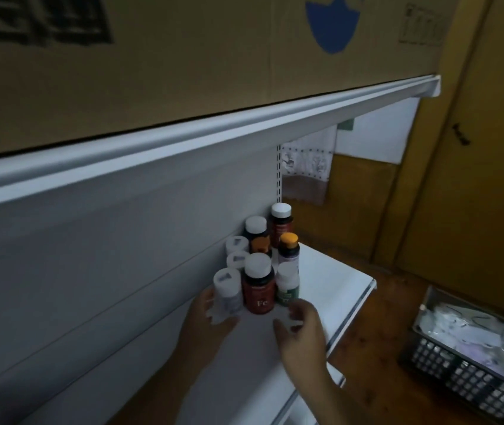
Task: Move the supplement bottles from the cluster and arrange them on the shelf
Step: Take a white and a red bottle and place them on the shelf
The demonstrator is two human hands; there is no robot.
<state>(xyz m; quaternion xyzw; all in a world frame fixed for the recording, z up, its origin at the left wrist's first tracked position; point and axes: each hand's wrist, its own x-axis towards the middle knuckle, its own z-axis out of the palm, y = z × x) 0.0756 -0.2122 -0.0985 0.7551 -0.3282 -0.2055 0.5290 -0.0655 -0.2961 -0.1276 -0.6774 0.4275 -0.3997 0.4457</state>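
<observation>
Several supplement bottles stand clustered at the far end of the white shelf (330,280), against its back panel. Nearest is a dark red bottle marked "Fe" (258,286) with a white cap. A white bottle (227,291) stands to its left and a white bottle with a green label (287,285) to its right. Behind them are an orange-capped bottle (288,248), two white-capped dark bottles (281,225) (256,233) and small white ones (237,245). My left hand (206,320) touches the base of the left white bottle, fingers apart. My right hand (301,331) hovers just before the green-label bottle, fingers spread.
A large cardboard box (183,56) rests on the upper shelf (183,130) overhead. On the wooden floor at the right sits a black plastic basket (471,372) full of packets. Yellow doors (474,179) stand beyond the shelf end.
</observation>
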